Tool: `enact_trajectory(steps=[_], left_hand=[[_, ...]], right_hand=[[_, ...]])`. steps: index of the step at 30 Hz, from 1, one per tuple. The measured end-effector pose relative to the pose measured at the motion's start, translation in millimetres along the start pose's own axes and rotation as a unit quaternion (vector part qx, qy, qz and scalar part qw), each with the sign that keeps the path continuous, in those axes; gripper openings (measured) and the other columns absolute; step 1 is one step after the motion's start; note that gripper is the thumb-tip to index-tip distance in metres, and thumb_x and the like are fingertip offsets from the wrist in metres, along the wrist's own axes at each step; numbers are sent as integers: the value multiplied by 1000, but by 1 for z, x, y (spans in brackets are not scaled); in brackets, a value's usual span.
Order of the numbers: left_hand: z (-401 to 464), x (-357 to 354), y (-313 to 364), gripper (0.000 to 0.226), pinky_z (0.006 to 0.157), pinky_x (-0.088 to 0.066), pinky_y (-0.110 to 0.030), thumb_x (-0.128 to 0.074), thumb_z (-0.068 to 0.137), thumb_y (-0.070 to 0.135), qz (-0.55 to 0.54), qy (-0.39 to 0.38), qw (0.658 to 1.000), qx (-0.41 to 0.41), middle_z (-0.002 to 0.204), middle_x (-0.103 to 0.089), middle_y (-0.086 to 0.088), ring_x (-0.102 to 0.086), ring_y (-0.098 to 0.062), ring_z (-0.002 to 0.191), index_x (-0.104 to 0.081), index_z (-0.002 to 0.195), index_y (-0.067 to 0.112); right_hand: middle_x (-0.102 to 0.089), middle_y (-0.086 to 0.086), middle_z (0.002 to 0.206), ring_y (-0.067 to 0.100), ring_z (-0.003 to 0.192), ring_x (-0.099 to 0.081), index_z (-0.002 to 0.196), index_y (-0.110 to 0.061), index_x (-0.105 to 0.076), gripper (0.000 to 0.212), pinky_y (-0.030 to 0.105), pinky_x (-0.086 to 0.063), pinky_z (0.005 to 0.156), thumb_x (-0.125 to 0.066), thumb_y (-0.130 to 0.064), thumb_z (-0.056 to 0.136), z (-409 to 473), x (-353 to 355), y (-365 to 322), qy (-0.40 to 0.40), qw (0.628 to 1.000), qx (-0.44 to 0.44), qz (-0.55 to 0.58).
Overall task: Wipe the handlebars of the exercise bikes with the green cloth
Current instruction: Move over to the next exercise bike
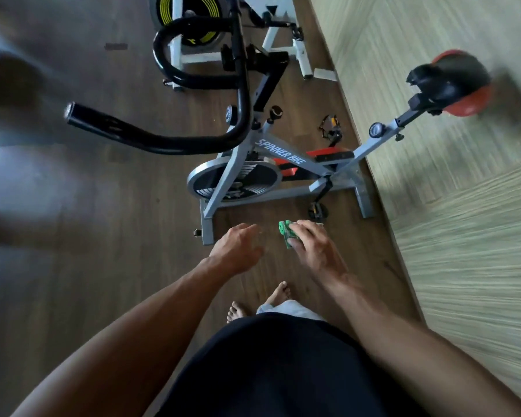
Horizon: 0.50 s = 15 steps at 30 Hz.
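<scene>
Dark wood-plank floor (103,236) w/ pale woven mat (463,236) along the rt side. Grey steel spin bike (283,159) stands on the planks, curved black handlebars (151,139) smooth & tubular, black/red saddle (451,82). White-frame bike (271,40) behind it. Right hand (313,245) grips crumpled green cloth (286,233), below the handlebars, well apart. Left hand (236,246) beside it, fingers loosely relaxed, holds nothing.

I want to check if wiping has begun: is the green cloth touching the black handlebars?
Apart. In the head view the green cloth, held in the right hand, sits low near the body, with open floor separating it from the handlebars.
</scene>
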<state>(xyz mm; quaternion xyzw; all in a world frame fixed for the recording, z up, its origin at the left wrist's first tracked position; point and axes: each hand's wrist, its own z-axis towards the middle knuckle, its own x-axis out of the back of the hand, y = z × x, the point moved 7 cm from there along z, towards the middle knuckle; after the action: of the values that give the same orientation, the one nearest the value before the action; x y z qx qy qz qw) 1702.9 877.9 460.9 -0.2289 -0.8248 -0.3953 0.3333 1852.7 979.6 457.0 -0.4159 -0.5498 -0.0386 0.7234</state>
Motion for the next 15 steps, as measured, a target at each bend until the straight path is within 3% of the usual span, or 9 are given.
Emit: enact_trajectory(steps=[2,5,8,11,13,15], left_hand=[[9,-4,15,45,91,-53,-43,-58,85,44,14,-15,1000,-7,125,-59,1,-61,-23,110,-58,128,30],[30,-18,36,60,97,-50,-38,-40,78,62,61,-53,996,-43,133,-56,8,-57,-19,119,-57,129,34],[46,-29,63,57,102,-47,-38,-51,82,54,84,-82,992,-48,134,-55,4,-54,-22,123,-55,132,29],[57,-44,91,69,99,-49,-39,-39,68,64,86,-95,987,-96,128,-61,4,-57,-20,118,-58,126,33],[69,-57,104,66,98,-49,-37,-40,66,64,94,-119,982,-109,127,-61,7,-58,-17,116,-57,125,39],[75,-68,126,60,100,-48,-36,-45,70,61,110,-152,973,-130,131,-59,9,-57,-16,119,-56,125,40]], right_hand=[[-65,16,119,38,106,-63,119,-5,-68,40,43,-53,93,-54,-32,93,-1,5,21,0,999,-39,8],[-60,14,129,36,117,-56,126,-9,-65,45,43,-50,98,-49,-37,94,-7,13,44,-9,996,-88,23],[-58,10,131,32,119,-53,127,-13,-62,52,39,-47,96,-39,-48,96,-20,23,64,2,991,-133,30],[-61,10,121,34,108,-58,123,-12,-62,33,46,-55,87,-63,-27,93,-35,42,77,52,989,-140,17],[-61,10,110,31,96,-60,117,-10,-60,37,48,-59,78,-74,-7,83,-47,51,87,89,987,-132,1],[-60,7,110,31,95,-60,118,-13,-60,26,47,-57,81,-62,-20,93,-60,59,104,102,976,-189,22]])
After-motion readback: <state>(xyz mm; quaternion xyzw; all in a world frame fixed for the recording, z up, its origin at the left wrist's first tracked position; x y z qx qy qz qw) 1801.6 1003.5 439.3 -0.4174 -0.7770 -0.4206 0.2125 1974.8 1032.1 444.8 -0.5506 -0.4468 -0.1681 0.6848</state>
